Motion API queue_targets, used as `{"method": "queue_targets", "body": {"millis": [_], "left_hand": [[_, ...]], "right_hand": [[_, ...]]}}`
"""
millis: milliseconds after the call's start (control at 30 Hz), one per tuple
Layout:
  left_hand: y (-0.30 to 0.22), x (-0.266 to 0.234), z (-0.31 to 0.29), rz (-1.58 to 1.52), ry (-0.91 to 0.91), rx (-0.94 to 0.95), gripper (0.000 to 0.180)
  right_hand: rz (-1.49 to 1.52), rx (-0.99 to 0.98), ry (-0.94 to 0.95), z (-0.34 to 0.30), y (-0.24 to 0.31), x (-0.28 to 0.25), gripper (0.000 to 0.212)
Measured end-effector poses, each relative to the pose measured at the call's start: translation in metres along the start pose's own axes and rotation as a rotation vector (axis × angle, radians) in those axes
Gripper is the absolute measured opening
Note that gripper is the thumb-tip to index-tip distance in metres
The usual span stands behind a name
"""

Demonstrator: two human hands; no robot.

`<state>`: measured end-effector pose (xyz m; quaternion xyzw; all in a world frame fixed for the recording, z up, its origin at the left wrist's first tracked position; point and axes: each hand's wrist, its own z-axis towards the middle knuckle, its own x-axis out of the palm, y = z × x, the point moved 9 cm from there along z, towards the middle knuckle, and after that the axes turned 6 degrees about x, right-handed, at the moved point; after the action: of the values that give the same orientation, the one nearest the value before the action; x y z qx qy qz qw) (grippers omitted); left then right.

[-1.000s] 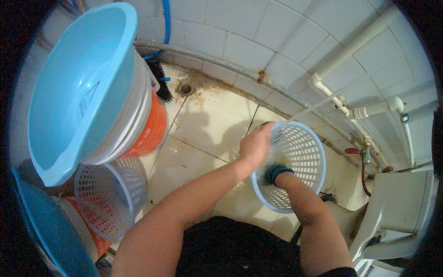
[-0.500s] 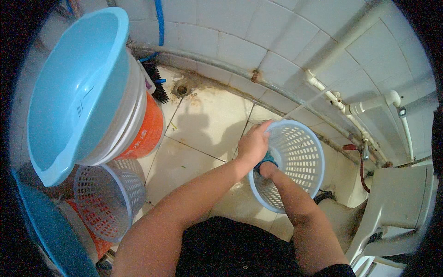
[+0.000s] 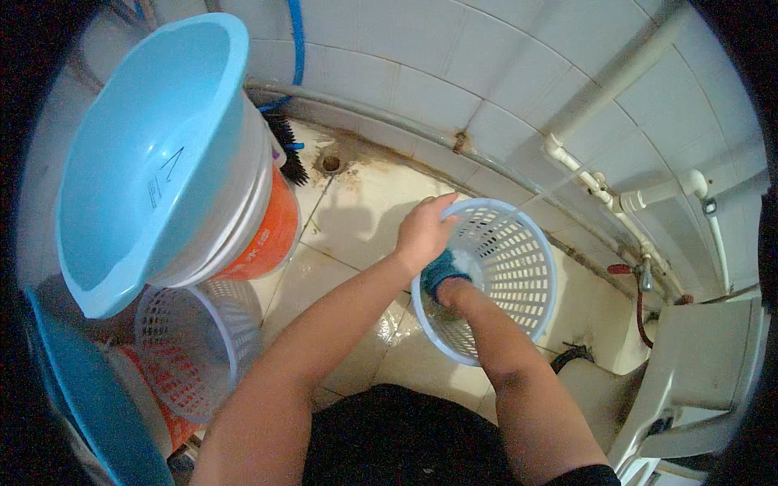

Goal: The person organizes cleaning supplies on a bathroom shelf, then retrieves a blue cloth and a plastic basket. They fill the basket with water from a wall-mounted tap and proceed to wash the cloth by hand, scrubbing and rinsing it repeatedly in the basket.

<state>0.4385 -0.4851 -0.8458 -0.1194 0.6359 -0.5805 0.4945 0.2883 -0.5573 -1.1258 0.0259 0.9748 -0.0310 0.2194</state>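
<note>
A white plastic basket (image 3: 553,283) with slotted sides and a pale blue rim is tilted above the tiled floor, its mouth toward me. My left hand (image 3: 423,233) is closed over the rim's left side. Inside the basket, my right hand (image 3: 455,293) presses a wet teal cloth (image 3: 442,269) against the inner wall on the left. The cloth wraps round this hand and hides the fingers. A thin stream of water (image 3: 545,191) comes in from the upper right and splashes into the basket beside the cloth.
On the left, a light blue basin (image 3: 121,194) rests on a white and orange bucket (image 3: 263,243). Another slotted basket (image 3: 235,332) stands below it. A black brush (image 3: 285,147) leans near the floor drain (image 3: 331,164). Pipes (image 3: 600,190) run along the wall; a white toilet (image 3: 705,348) stands right.
The basket and both my hands have shifted slightly left. More of the teal cloth shows, and water now splashes visibly beside it. The view has moved a little.
</note>
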Motion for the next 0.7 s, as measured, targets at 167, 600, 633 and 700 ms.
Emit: {"method": "queue_targets", "body": {"millis": [167, 600, 633, 700], "left_hand": [[-0.006, 0.000, -0.033, -0.118, 0.089, -0.111, 0.047], [-0.005, 0.022, -0.031, -0.104, -0.052, -0.196, 0.034], [-0.004, 0.021, -0.032, -0.129, -0.068, -0.185, 0.035], [-0.002, 0.023, -0.033, -0.162, -0.087, -0.176, 0.035]], "right_hand": [[0.393, 0.146, -0.570, -0.060, -0.048, -0.095, 0.034], [0.160, -0.154, -0.096, -0.028, -0.030, 0.023, 0.037], [0.148, -0.123, -0.095, -0.024, -0.036, 0.026, 0.037], [0.134, -0.021, -0.088, -0.008, -0.060, 0.035, 0.038]]}}
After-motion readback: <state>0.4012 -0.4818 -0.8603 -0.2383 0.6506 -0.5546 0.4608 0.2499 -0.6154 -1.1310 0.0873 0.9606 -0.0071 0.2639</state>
